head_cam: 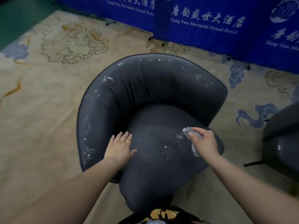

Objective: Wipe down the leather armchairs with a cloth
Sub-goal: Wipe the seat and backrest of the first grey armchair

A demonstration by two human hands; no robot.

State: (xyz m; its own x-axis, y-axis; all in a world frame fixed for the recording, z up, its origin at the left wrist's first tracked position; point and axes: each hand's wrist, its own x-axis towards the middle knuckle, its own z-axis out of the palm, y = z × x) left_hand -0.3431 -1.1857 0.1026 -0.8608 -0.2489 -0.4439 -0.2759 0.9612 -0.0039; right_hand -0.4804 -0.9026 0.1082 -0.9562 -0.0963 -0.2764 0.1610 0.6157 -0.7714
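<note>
Wiping looked best done in firm overlapping strokes toward the white specks (168,148), as the right hand (204,142) gripped the crumpled grey cloth (187,131) on the dark grey leather armchair's (129,88) seat, left hand (120,147) flat alongside, bracing.

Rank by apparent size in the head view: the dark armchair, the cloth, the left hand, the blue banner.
1. Armchair and blue banner: too close to rank, and the banner is cropped.
2. Left hand.
3. Cloth, mostly hidden under the right hand.
</note>
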